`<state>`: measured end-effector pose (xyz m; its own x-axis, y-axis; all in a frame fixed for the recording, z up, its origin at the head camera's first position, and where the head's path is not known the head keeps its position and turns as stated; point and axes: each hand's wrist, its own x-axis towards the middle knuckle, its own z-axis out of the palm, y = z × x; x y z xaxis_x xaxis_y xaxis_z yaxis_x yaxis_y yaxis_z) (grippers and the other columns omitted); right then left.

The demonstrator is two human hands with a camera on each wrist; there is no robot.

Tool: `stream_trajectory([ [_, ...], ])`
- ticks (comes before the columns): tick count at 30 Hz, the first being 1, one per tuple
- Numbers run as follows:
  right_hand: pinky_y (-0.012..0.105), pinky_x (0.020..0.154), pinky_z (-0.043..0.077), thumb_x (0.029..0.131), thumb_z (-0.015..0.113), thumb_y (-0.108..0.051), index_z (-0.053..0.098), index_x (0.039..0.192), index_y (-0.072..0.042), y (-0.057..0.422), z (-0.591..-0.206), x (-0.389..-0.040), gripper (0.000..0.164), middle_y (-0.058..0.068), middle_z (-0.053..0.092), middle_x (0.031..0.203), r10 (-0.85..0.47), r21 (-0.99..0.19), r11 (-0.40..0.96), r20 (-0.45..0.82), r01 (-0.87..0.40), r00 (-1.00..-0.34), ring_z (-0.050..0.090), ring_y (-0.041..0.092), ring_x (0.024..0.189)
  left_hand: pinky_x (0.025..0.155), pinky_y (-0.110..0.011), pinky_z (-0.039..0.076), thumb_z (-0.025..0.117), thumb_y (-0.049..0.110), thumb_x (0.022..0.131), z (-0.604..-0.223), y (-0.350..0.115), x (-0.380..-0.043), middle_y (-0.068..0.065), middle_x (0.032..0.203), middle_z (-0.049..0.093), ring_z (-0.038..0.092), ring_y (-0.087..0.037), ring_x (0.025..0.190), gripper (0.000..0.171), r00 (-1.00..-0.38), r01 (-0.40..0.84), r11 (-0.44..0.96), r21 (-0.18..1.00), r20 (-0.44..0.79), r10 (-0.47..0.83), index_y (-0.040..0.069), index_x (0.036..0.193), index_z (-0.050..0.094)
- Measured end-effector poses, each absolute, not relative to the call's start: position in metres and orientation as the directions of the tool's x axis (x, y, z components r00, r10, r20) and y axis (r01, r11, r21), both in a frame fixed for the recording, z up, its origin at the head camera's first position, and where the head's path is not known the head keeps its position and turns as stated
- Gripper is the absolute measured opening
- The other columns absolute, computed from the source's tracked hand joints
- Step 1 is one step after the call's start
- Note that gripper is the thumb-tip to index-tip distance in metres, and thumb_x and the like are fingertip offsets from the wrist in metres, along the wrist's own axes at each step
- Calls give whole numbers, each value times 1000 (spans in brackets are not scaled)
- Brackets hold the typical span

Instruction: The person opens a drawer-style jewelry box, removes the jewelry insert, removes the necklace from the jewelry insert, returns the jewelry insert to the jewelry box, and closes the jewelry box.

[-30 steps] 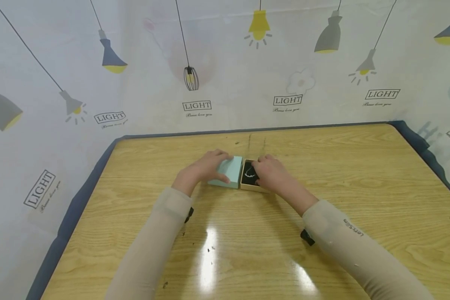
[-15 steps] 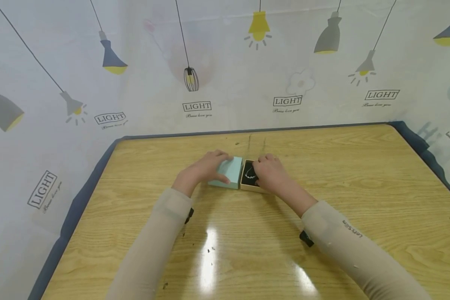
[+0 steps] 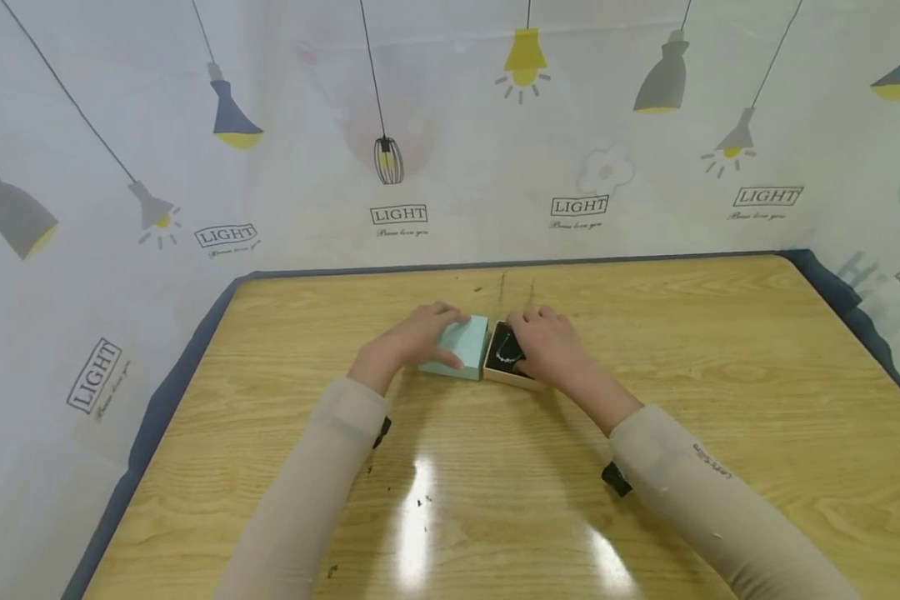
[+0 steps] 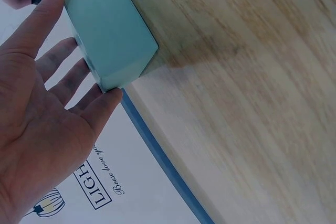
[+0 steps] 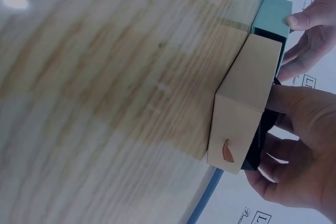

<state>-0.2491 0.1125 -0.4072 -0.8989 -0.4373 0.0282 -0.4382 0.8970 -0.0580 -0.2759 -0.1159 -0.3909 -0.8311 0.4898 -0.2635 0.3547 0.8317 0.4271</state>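
Observation:
My left hand holds a pale teal box sleeve on the table, thumb on the near side and fingers on the far side. Against its right end stands a cream drawer with a brown ribbon tab. Inside the drawer lies a black pad bearing a thin silvery chain, perhaps a bracelet or necklace. My right hand pinches the pad at its right part. In the right wrist view, the black pad rises above the drawer's rim at the tab end. The hand hides part of the pad.
The wood-grain table carries small dark marks and bright reflections. Behind it hangs a white curtain printed with lamps, its blue lower edge along the table's back and sides.
The head view has shifted slightly. The right hand has moved a little to the right, and the drawer with the black pad sits slightly more turned. The left hand keeps its hold on the sleeve.

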Motion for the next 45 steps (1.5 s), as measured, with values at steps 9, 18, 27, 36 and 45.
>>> stream_trajectory([
  [9,54,94,55,82,83,-27,53,138,-15,117,-406,-247,65,18,61,129,-435,-121,892,25,-435,-900,57,39,116,124,-53,26,80,38,81,-393,-114,-276,-8,163,30,27,-32,151,86,-826,360,829,428,-267,497,18,154,38],
  [18,52,96,55,83,82,-21,56,137,-15,125,-402,-246,60,14,61,127,-442,-291,854,36,-432,-896,57,37,118,125,-52,26,80,37,82,-393,-113,-276,-8,163,30,27,-32,151,86,-823,362,829,426,-271,499,18,154,38],
  [27,51,103,51,91,71,-5,60,130,-3,135,-391,-245,42,17,64,130,-443,-484,777,32,-402,-896,60,35,121,126,-52,23,79,37,83,-393,-116,-277,-9,164,27,24,-32,152,86,-816,382,821,425,-262,516,18,155,36],
  [36,49,98,53,91,69,-4,65,121,-3,140,-386,-246,31,17,69,122,-435,-548,731,85,-406,-897,63,34,116,127,-50,18,78,38,85,-400,-119,-276,-10,166,24,21,-31,154,82,-816,415,802,430,-214,537,18,154,39],
  [45,42,84,59,91,70,-4,66,120,-4,140,-378,-245,30,16,69,121,-419,-576,720,85,-388,-904,67,30,100,128,-48,19,76,38,86,-399,-119,-272,-10,166,23,20,-31,154,76,-804,439,771,461,-181,566,17,151,43],
])
